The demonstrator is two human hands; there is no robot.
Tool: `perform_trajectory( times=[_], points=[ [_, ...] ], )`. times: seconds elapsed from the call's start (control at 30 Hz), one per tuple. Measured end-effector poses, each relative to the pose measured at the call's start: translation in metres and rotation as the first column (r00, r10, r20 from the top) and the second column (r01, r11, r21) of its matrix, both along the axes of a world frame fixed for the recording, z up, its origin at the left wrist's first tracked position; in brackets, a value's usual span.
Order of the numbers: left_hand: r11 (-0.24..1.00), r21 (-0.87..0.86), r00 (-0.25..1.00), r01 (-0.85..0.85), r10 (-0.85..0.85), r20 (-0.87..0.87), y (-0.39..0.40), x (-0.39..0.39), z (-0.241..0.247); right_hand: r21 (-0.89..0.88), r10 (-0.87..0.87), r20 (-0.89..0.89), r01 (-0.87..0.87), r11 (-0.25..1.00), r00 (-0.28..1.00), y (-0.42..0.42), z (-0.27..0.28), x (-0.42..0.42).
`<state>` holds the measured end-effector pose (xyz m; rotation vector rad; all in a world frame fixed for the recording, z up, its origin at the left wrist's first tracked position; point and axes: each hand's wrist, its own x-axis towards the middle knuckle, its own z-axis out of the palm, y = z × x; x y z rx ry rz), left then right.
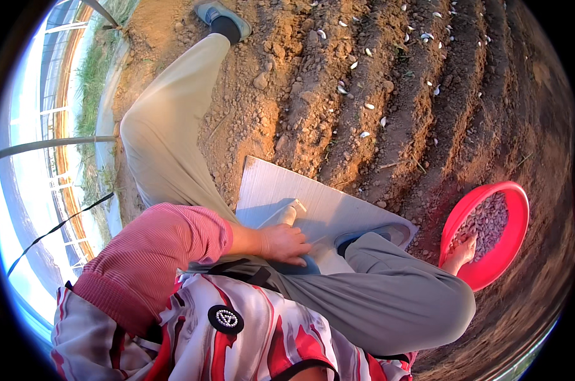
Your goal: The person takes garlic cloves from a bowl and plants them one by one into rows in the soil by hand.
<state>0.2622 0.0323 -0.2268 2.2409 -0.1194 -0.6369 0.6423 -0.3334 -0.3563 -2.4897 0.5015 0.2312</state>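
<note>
My right hand (462, 253) reaches over the rim into a red plastic basin (518, 233). Its fingers are among garlic cloves (489, 221), and whether they grip any is not visible. The basin is tilted towards me on the soil beside my bent right knee. My left hand (285, 243) is palm down before my lap with its fingers bent, just above a blue surface (306, 266). What is under its palm is hidden. Just beyond its knuckles is a pale wooden piece (289, 215), like a handle end, over a whitish flat board (306, 185).
Furrowed soil (311, 114) stretches ahead, with scattered garlic cloves (369, 106) along the ridges. My left shoe (223, 19) is on the soil far left; my right shoe (392, 233) is on the board. Plastic film and frame poles (54, 142) line the left side.
</note>
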Motion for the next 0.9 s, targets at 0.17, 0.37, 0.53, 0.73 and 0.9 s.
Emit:
perform_trajectory(
  times=[0.17, 0.37, 0.53, 0.73, 0.9],
  points=[
    [0.978, -0.172, 0.985, 0.120, -0.139, -0.104, 0.006, 0.009, -0.007, 0.281, -0.163, 0.051, 0.143, 0.949, 0.985, 0.000, 0.045, 0.041],
    [0.975, -0.091, 0.973, 0.201, -0.210, -0.096, 0.005, 0.016, -0.009, 0.674, -0.159, 0.099, 0.051, 0.737, 0.982, 0.019, 0.170, 0.078],
    [0.976, 0.034, 0.977, 0.213, -0.212, -0.040, 0.004, 0.019, 0.002, 0.840, 0.068, 0.218, -0.223, 0.494, 0.973, 0.064, 0.329, 0.076],
    [0.957, 0.129, 0.965, 0.261, -0.262, -0.011, -0.006, 0.033, 0.008, 0.650, 0.398, 0.432, -0.585, 0.485, 0.809, 0.157, 0.515, -0.011],
    [0.959, -0.221, 0.984, -0.177, 0.169, -0.052, 0.002, 0.052, 0.010, 0.278, 0.614, 0.543, -0.812, 0.513, 0.574, 0.229, 0.476, -0.122]
  ],
)
